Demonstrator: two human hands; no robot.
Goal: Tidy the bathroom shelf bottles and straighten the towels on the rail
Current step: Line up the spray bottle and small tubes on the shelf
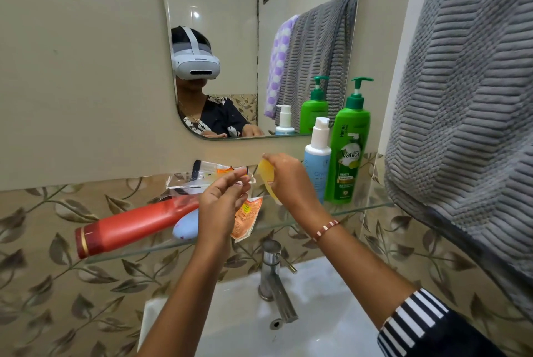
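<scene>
On the glass shelf (pixel 360 209) a green pump shampoo bottle (pixel 347 152) and a light blue pump bottle (pixel 317 160) stand upright at the right end. A red bottle (pixel 132 225) lies on its side at the left, with a pale blue object (pixel 186 225) beside it. My right hand (pixel 288 181) is shut on a yellow sachet (pixel 266 175) above the shelf. My left hand (pixel 223 204) pinches an orange sachet (pixel 248 217) that hangs down from its fingers. Clear plastic wrappers (pixel 196 176) lie at the back of the shelf. A grey ribbed towel (pixel 467 114) hangs at the right.
A white sink (pixel 317 322) with a chrome tap (pixel 272 273) sits below the shelf. The mirror (pixel 230 39) above reflects the person, a purple dotted towel and wall hooks. Leaf-patterned tiles cover the wall behind the shelf.
</scene>
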